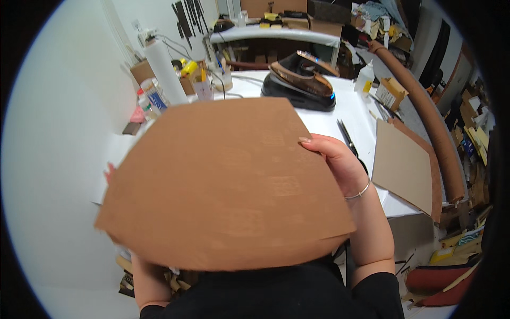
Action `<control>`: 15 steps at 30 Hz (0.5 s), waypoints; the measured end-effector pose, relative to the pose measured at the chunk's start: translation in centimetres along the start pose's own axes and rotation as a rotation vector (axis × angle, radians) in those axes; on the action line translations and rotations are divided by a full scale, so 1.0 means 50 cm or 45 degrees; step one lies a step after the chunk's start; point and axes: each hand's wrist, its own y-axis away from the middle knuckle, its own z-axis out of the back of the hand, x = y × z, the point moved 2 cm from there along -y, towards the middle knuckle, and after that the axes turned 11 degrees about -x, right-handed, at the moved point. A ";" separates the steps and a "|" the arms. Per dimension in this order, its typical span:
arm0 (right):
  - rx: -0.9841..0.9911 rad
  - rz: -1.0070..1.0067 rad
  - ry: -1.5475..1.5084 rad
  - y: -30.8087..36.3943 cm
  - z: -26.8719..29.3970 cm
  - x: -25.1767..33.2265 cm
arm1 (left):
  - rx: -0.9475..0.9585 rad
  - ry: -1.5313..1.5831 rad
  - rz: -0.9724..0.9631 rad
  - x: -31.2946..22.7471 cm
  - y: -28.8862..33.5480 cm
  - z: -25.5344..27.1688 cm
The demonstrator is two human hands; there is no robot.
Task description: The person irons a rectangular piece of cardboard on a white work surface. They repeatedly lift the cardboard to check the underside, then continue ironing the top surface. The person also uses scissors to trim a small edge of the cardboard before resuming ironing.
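Observation:
A large brown leather-like sheet (212,181) is held up in front of me, covering much of the table. Its surface has faint paler patches, and its near edge curves down close to my body. My right hand (340,159) is closed on its right edge, thumb on top and the other fingers out of sight underneath. Of my left hand (110,173), only fingertips show past the left edge; the rest is hidden behind the sheet it supports. Black-handled scissors (348,137) lie on the table just beyond my right hand.
On the white table (345,114) stand a clothes iron (303,80) on its black base, a white squeeze bottle (365,78) and a white roll (164,72). A beige board (404,165) lies at right over brown material. Beyond it a long brown roll (433,117) leans.

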 end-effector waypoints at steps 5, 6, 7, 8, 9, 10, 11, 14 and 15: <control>-0.088 -0.011 0.202 0.013 -0.009 0.081 | 0.385 -0.184 -0.163 -0.019 -0.042 -0.066; -0.200 0.012 0.167 0.018 -0.020 0.088 | 0.506 -0.205 -0.244 -0.030 -0.045 -0.075; -0.324 0.030 0.135 0.028 -0.036 0.095 | 0.628 -0.208 -0.320 -0.039 -0.044 -0.085; -0.442 0.045 0.101 0.034 -0.042 0.101 | 0.703 -0.203 -0.468 -0.036 -0.050 -0.093; 0.283 -0.044 -0.456 -0.030 0.034 0.076 | 0.785 -0.178 -0.619 -0.027 -0.050 -0.111; 0.177 0.068 -0.319 -0.029 0.035 0.076 | 0.647 -0.179 -0.477 0.010 -0.044 -0.096; 0.079 0.183 -0.183 -0.012 0.026 0.084 | 0.508 -0.184 -0.344 0.021 -0.029 -0.089; -0.412 0.551 0.085 -0.046 0.063 0.045 | 0.245 0.047 0.036 0.022 -0.010 -0.099; -0.537 0.624 0.210 -0.065 0.086 0.015 | 0.187 0.215 0.174 0.024 0.000 -0.121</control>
